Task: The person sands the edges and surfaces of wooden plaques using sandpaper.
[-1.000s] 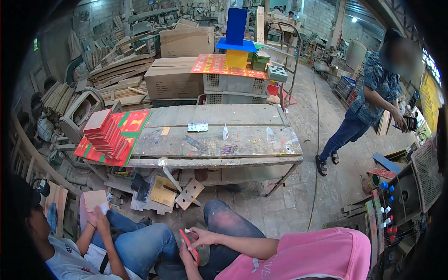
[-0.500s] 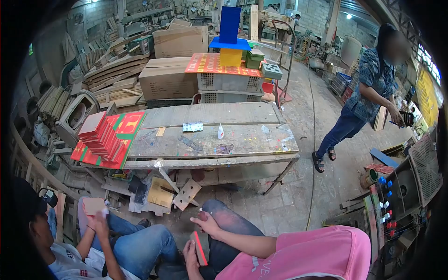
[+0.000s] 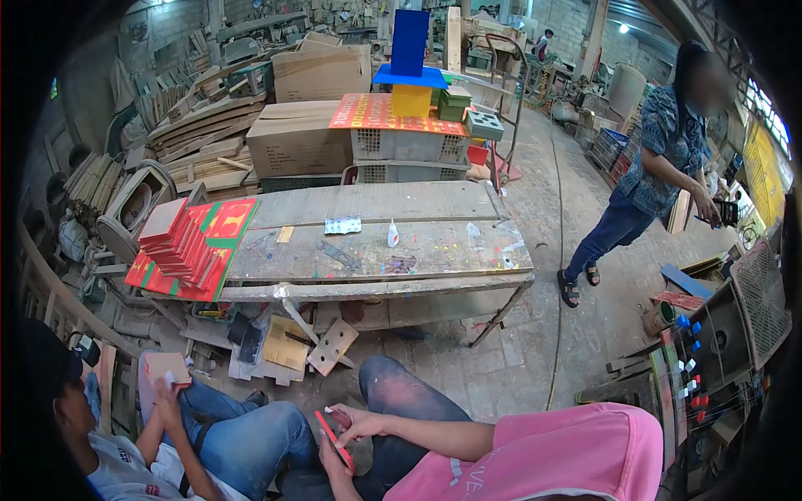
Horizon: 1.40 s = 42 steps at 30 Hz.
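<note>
A flat rectangular board with bright red edges [image 3: 335,441] stands tilted over my lap. My left hand [image 3: 336,469] is wrapped around its lower side. From the pink sleeve, my right forearm reaches across to the board, and my right hand [image 3: 357,424] is closed at its upper part. A small brownish shape with a whitish tip shows at those fingers; I cannot tell what it is. To the left, a seated co-worker holds a similar pinkish board [image 3: 167,367] with a hand pressed against its face.
A worn wooden table [image 3: 376,250] carries a stack of red boards [image 3: 177,246], a small white bottle [image 3: 393,234] and a blister-like pack [image 3: 342,226]. Behind it stand cardboard boxes [image 3: 301,142] and crates. A person [image 3: 668,159] stands at right near a floor cable [image 3: 561,250].
The board has tipped and moved up and left in my left hand. My right hand has come down onto it. The co-worker's hand has shifted over their board.
</note>
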Each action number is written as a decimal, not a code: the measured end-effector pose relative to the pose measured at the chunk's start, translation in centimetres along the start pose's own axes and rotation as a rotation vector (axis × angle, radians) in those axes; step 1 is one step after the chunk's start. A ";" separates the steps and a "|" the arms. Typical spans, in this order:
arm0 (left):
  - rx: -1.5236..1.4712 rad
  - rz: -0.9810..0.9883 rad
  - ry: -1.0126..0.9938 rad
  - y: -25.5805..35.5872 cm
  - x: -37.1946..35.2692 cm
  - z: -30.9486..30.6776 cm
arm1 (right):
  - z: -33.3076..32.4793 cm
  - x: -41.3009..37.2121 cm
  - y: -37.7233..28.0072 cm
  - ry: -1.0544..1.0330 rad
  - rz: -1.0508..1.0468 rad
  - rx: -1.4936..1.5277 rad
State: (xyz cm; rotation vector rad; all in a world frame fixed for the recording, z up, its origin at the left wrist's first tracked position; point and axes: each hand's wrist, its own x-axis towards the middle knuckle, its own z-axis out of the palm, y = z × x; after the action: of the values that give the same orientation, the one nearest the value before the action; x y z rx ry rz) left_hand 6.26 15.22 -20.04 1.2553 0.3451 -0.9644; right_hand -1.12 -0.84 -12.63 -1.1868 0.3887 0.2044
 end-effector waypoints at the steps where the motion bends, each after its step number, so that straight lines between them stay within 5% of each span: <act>1: 0.002 0.000 -0.001 0.2 -0.3 0.2 | -0.2 0.1 0.0 0.001 -0.002 0.001; 7: -0.041 -0.171 -0.167 -0.5 0.3 -0.3 | -0.7 0.2 -0.1 0.129 -0.080 0.067; 17: 0.184 -0.005 -0.095 0.8 -1.5 1.7 | -2.0 1.2 0.1 0.536 -0.043 0.344; 25: -0.078 -0.014 0.008 -0.4 0.9 -0.7 | -0.1 0.6 1.1 0.050 -0.035 -0.044; 34: -0.016 -0.154 -0.221 0.8 -1.8 1.5 | -1.2 1.0 -0.4 0.440 -0.095 0.154; 37: 0.246 0.061 -0.228 0.1 -1.3 1.5 | -3.0 2.5 1.6 0.705 -0.070 0.366; 42: -0.034 -0.130 -0.164 -0.4 -0.7 0.9 | -1.3 1.4 -0.6 0.515 -0.111 0.309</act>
State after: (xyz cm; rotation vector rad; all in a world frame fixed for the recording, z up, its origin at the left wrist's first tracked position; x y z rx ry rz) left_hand 5.29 14.73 -19.49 1.1246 0.3156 -1.1601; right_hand 0.13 -2.35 -13.13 -0.9400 0.7729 -0.2589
